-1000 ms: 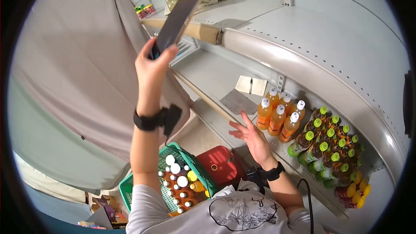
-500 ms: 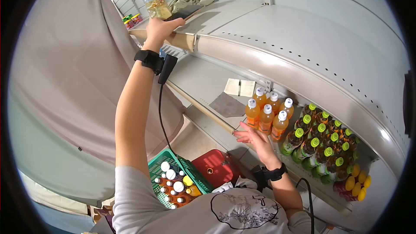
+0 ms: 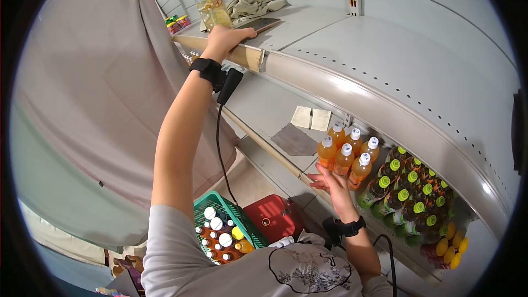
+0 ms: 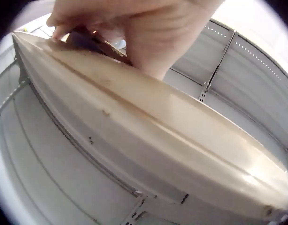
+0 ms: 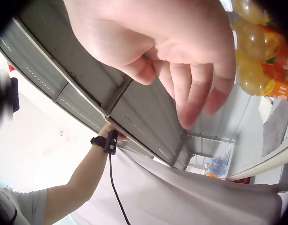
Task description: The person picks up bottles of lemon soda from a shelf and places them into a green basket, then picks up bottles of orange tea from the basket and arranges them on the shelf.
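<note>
At the edge of the upper shelf [image 3: 313,33], my left hand [image 3: 223,41] holds the dark phone [image 3: 263,25] low against the surface, beside a blue-lidded jar [image 3: 213,12]. The left wrist view has this hand [image 4: 134,28] over the shelf's front edge, its grip partly hidden. My right hand [image 3: 338,193] hangs in front of the orange drink bottles [image 3: 344,159] on the lower shelf, fingers relaxed and holding nothing. Slightly bent fingers of the right hand [image 5: 176,56] show in the right wrist view, left of the bottles [image 5: 252,56].
Green-capped bottles [image 3: 410,195] and yellow-topped items [image 3: 452,247] stand right on the lower shelf, a notepad [image 3: 311,118] and grey cloth [image 3: 294,139] further left. Crumpled fabric [image 3: 256,1] lies behind the phone. Below are a green basket [image 3: 245,225] of bottles and a red container [image 3: 272,217].
My left hand has brought the phone from mid-air down to the upper shelf beside the jar. My right hand has shifted slightly and stays by the orange bottles. The head view has moved somewhat.
</note>
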`<control>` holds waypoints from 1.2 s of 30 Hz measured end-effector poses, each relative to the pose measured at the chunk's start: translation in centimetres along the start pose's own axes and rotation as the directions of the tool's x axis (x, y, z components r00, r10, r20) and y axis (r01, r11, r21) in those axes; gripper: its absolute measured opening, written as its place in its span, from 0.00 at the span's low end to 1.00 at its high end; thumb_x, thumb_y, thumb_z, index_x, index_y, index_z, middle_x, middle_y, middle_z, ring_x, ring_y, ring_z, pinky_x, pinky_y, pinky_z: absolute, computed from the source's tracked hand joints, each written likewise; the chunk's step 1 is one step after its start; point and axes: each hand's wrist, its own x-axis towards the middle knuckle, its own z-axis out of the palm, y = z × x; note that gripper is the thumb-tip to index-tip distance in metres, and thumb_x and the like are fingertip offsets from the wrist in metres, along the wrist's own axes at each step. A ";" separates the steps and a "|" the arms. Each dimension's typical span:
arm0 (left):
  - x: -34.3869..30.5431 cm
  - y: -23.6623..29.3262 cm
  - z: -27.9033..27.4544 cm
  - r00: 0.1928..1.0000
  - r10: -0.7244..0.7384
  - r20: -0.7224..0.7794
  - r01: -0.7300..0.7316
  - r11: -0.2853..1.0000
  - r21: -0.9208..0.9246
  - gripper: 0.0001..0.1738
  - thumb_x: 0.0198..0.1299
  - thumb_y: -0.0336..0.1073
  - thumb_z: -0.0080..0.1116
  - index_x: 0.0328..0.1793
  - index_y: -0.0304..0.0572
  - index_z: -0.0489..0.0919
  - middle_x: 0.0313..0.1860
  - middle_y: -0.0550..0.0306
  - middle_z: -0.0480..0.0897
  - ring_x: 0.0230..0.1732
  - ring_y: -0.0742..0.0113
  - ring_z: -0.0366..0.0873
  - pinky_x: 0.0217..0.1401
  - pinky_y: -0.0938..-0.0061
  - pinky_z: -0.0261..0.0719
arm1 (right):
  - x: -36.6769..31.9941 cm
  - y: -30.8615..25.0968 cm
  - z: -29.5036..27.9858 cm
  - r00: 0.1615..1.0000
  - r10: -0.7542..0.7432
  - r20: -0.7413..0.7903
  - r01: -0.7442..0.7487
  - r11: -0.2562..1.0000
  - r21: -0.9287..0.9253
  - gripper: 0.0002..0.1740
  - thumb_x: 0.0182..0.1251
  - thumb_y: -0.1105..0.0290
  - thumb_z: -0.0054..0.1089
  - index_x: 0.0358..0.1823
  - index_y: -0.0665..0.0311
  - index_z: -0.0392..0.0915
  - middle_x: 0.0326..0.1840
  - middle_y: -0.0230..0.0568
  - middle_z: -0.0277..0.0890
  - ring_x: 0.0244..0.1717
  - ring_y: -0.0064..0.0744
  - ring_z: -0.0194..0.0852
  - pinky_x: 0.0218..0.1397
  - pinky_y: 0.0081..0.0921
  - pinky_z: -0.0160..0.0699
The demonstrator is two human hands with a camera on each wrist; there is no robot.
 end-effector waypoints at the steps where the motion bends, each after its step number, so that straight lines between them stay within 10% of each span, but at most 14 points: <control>1: -0.6 0.8 -0.2 0.998 -0.038 0.045 0.037 0.999 0.011 0.32 0.25 0.55 0.66 0.26 0.27 0.77 0.26 0.50 0.78 0.27 0.66 0.76 0.29 0.77 0.73 | 0.1 0.1 0.1 1.000 0.001 0.003 -0.001 1.000 0.000 0.26 0.65 0.55 0.35 0.57 0.68 0.60 0.44 0.45 0.72 0.40 0.28 0.72 0.48 0.22 0.65; 11: 0.6 -0.2 0.4 0.989 -0.011 0.151 0.028 0.993 -0.113 0.35 0.33 0.47 0.68 0.42 0.22 0.72 0.33 0.48 0.76 0.28 0.67 0.76 0.27 0.80 0.73 | 1.1 1.4 -0.2 0.998 0.038 -0.044 -0.036 0.999 0.039 0.27 0.65 0.55 0.37 0.56 0.70 0.61 0.42 0.44 0.73 0.36 0.25 0.72 0.43 0.19 0.66; 17: -0.7 1.2 -0.4 0.992 -0.042 0.116 0.056 0.992 -0.114 0.51 0.31 0.55 0.67 0.55 0.20 0.61 0.46 0.39 0.72 0.46 0.60 0.72 0.46 0.73 0.70 | 1.0 2.1 -0.9 0.995 0.050 -0.082 -0.048 0.999 0.021 0.25 0.64 0.55 0.38 0.55 0.68 0.62 0.41 0.43 0.74 0.35 0.24 0.73 0.42 0.17 0.66; 22: 3.3 -2.8 -1.4 0.872 -0.007 -0.489 0.000 1.000 -0.014 0.49 0.28 0.60 0.65 0.49 0.22 0.66 0.43 0.38 0.73 0.44 0.54 0.74 0.47 0.72 0.70 | 1.0 2.4 -1.7 0.990 0.063 -0.124 -0.059 0.998 0.034 0.24 0.64 0.56 0.38 0.54 0.67 0.64 0.41 0.43 0.74 0.35 0.25 0.74 0.41 0.18 0.67; 36: 8.1 -6.5 -0.2 0.991 -0.059 -0.122 -0.011 0.862 -0.507 0.32 0.33 0.40 0.70 0.44 0.30 0.70 0.39 0.50 0.76 0.35 0.68 0.77 0.37 0.76 0.75 | -2.7 3.2 -5.6 0.925 0.090 -0.369 -0.098 0.995 -0.001 0.24 0.63 0.57 0.39 0.53 0.68 0.65 0.42 0.46 0.73 0.36 0.27 0.72 0.43 0.22 0.69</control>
